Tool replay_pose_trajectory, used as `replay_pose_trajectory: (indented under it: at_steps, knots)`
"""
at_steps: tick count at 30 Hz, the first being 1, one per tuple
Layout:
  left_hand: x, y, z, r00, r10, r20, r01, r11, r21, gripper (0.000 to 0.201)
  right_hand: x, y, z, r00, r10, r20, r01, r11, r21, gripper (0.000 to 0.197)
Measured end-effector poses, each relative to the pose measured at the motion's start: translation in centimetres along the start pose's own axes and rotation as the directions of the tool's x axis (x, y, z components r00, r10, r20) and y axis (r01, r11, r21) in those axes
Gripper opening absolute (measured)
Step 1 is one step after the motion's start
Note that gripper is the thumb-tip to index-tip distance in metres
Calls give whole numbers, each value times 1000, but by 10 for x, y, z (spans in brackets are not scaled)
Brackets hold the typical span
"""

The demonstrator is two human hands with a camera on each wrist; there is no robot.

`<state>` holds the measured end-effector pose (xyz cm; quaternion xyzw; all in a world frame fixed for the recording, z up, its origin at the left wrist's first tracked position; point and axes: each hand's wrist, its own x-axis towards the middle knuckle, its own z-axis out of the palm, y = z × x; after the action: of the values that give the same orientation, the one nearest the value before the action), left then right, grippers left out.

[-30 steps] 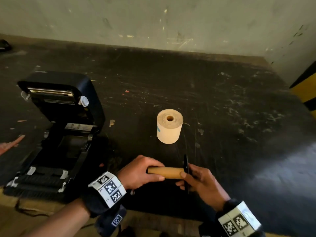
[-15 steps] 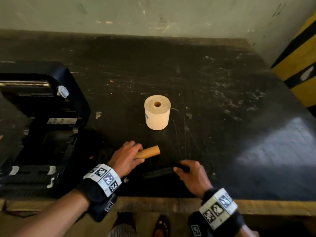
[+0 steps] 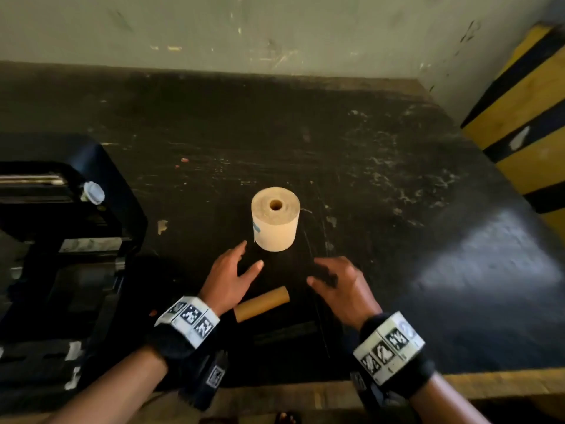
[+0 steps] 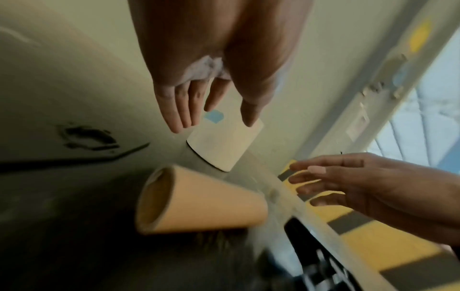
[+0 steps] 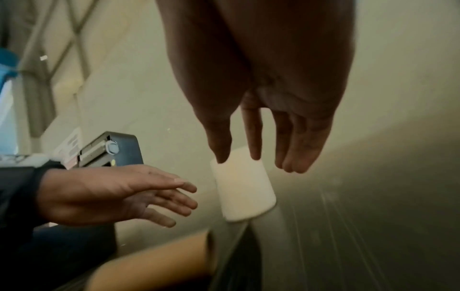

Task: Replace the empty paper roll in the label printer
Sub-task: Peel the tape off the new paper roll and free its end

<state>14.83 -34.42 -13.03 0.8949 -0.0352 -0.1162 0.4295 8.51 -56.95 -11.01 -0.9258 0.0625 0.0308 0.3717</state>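
Observation:
The new paper roll (image 3: 275, 223) stands on end in the middle of the dark table (image 3: 382, 185). The empty cardboard core (image 3: 261, 303) lies on its side near the front edge, just right of my left wrist. A black spindle (image 3: 284, 332) lies flat in front of the core and is hard to make out. My left hand (image 3: 251, 255) hovers with fingers spread, just short of the roll's left side. My right hand (image 3: 315, 270) hovers open just short of its right side. Neither hand touches anything. In the wrist views the roll (image 4: 224, 145) (image 5: 244, 187) sits just beyond the fingertips.
The black label printer (image 3: 70, 261) stands at the left with its lid raised and its paper bay exposed. A wall runs along the back of the table. A yellow-and-black striped post (image 3: 526, 123) stands at the right. The table's front edge is a wooden strip.
My left hand has let go of the cardboard core and my right hand of the black spindle; both now lie on the table. Both hands have moved forward toward the new roll.

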Motion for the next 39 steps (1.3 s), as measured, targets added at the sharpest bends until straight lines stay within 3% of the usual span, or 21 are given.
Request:
replay_pose_trajectory:
  at_steps: [3, 7, 13, 15, 17, 20, 23, 26, 31, 35, 39]
  knots:
    - [29, 4, -6, 995, -99, 30, 102, 984, -144, 66, 38, -35, -9, 982, -187, -40, 182, 978, -107, 54]
    - [45, 10, -4, 994, -65, 91, 84, 969, -231, 62, 80, -65, -4, 913, -404, 52, 396, 852, -343, 59]
    - [54, 11, -2, 983, 44, 180, 24, 932, -362, 48, 108, -84, 10, 887, -364, 283, 460, 658, -597, 67]
    - [53, 9, -2, 982, 88, 170, -22, 934, -357, 48, 110, -85, 7, 892, -345, 293, 453, 701, -552, 68]
    - [52, 12, -3, 986, 124, 114, -79, 937, -339, 48, 106, -79, 0, 918, -321, 233, 393, 812, -431, 72]
    - [52, 23, -5, 975, 219, -18, -219, 962, -165, 52, 94, -59, -10, 966, -256, 34, 258, 964, -71, 80]
    - [48, 37, -5, 930, 364, -44, -361, 930, 72, 51, 78, -30, -11, 976, -196, -92, 212, 947, 241, 80]
    - [44, 42, -1, 895, 446, -13, -430, 868, 248, 45, 60, -1, -6, 990, -126, -63, 140, 912, 387, 78]
    - [39, 50, 18, 801, 599, 23, -559, 734, 386, 36, 40, 30, -15, 996, -84, 28, 67, 924, 377, 76]
    - [29, 56, 24, 762, 645, 57, -586, 650, 484, 48, 33, 34, -24, 993, -88, 74, 67, 966, 249, 71]
    - [26, 49, 24, 714, 683, 152, -637, 544, 546, 40, 36, 28, -31, 985, -166, -52, 168, 986, 23, 50]
